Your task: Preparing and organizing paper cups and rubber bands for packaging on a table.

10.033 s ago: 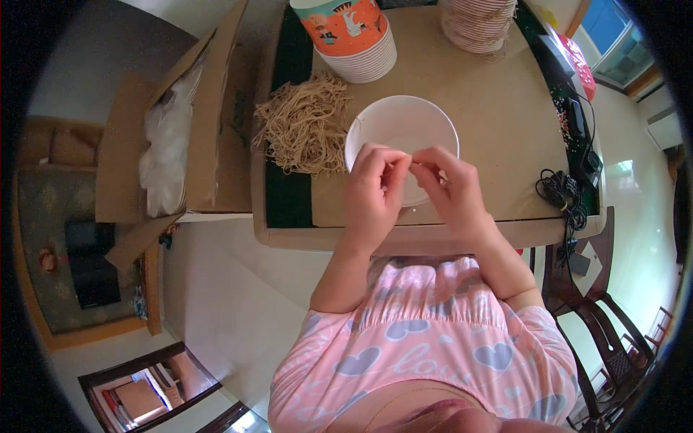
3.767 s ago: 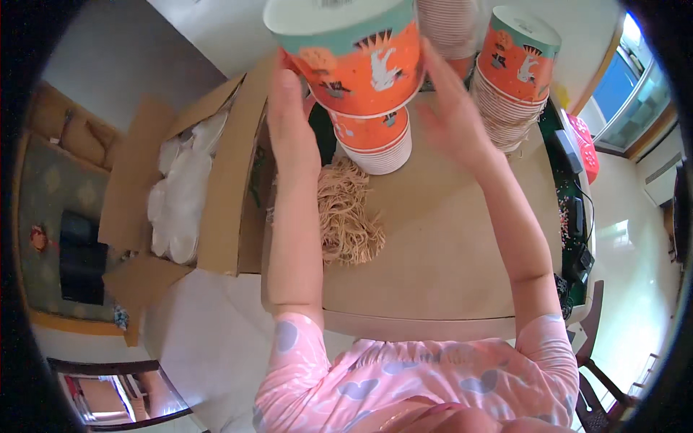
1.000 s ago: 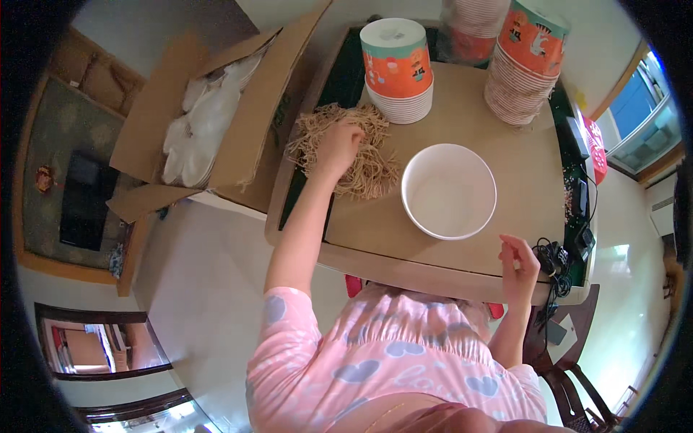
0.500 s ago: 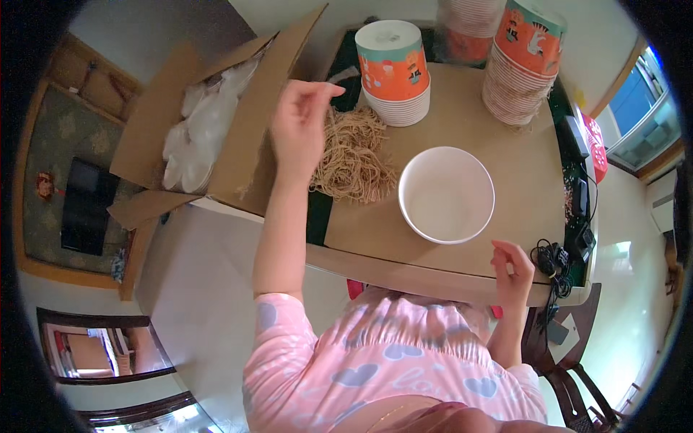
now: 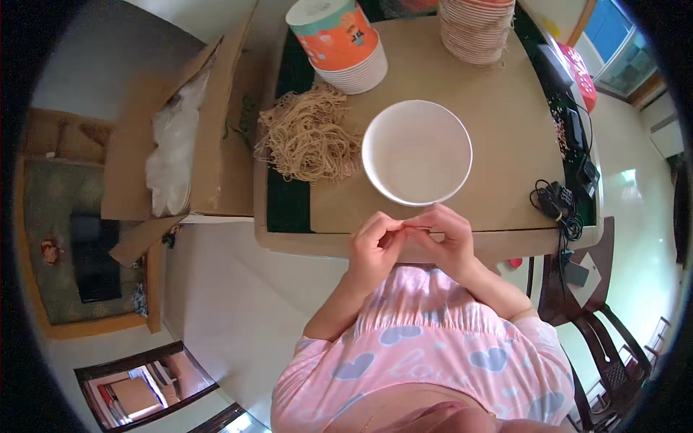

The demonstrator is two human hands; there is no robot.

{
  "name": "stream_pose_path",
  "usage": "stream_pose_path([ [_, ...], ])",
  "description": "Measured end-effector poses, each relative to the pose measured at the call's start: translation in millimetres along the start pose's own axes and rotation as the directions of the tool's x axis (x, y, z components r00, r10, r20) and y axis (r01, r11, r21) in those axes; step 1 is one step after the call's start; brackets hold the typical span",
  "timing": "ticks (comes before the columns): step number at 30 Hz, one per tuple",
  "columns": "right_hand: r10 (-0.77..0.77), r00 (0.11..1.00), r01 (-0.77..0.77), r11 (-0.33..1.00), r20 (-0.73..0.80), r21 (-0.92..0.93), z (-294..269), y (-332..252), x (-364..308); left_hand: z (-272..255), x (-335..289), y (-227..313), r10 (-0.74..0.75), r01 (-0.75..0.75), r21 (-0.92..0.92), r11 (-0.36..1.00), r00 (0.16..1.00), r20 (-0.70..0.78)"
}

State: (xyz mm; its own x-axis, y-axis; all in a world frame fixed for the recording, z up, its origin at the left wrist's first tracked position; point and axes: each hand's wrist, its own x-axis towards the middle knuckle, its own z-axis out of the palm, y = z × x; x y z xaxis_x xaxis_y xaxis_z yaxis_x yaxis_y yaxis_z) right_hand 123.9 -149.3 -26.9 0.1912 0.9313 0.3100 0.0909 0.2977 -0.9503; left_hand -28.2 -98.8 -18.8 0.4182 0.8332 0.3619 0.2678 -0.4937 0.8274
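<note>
Above the table's front edge, my left hand (image 5: 375, 245) and my right hand (image 5: 449, 242) meet, their fingertips pinched together. Whatever is between them is too small to make out. Just beyond the fingers stands a white paper tub (image 5: 417, 153), its mouth facing up and nothing visible inside. A tangled heap of tan strings (image 5: 310, 137) lies to its left. Behind the heap, a stack of upturned paper tubs (image 5: 339, 47) has an orange and green printed one on top.
At the far right of the table stands another tub stack (image 5: 476, 32) with strings hanging over it. An open cardboard box (image 5: 234, 144) at left holds white plastic-wrapped items (image 5: 175, 144). A bundled black cable (image 5: 556, 202) hangs over the right front edge, near a dark chair (image 5: 599, 310).
My left hand has come from beside the string heap back to the table's front edge and met my right hand, fingertips together. The view has shifted, so the table sits higher in it.
</note>
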Motion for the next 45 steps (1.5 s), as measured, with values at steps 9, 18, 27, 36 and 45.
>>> stream_pose_path([
  [9,0.258,0.966,-0.191,0.75,-0.014,0.633,-42,-6,-12,19,-8,-12,0.018,-0.016,-0.021,1.0,0.995,0.096],
  [18,0.015,0.736,0.176,0.961,-0.677,0.213,-147,-2,-8,-13,-1,-40,-0.171,0.147,0.19,0.971,0.978,0.117],
  [27,0.026,0.765,-0.142,0.982,-0.643,-0.129,-135,7,-6,-39,24,-13,-0.07,0.028,0.286,0.958,0.988,0.14],
  [36,0.195,0.925,-0.208,0.978,-0.325,-0.006,-94,16,-7,-38,92,-15,0.24,-0.404,0.563,0.721,0.908,0.344],
  [45,0.124,0.968,-0.143,0.987,-0.218,-0.07,-63,21,17,-31,124,-7,-0.205,0.303,-0.391,0.869,0.94,0.272],
])
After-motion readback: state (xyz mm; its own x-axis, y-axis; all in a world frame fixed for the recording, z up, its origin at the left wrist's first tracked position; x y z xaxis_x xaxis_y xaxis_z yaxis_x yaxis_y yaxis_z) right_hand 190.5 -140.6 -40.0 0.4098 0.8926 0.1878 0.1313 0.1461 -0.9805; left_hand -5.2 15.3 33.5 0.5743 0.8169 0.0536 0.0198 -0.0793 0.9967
